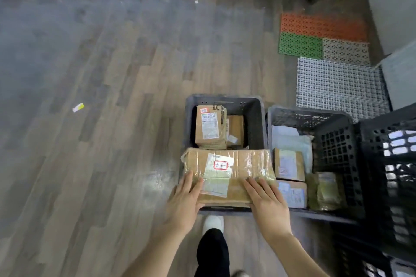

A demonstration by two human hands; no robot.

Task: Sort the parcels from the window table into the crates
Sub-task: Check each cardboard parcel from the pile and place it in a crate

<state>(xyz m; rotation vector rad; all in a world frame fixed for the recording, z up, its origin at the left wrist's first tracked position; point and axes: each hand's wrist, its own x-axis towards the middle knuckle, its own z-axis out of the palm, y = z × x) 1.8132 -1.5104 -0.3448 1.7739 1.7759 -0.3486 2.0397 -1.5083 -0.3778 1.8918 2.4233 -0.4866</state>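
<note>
Head view: I have the parcel (227, 171) at lower centre, lying across the crate's (256, 119) near rim. My left hand (184, 198) and right hand (266, 200) press flat, fingers spread. It looks wider than the opening and could jam or tip off.

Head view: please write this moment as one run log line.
both hands on taped parcel | left hand | right hand | over left crate
</note>
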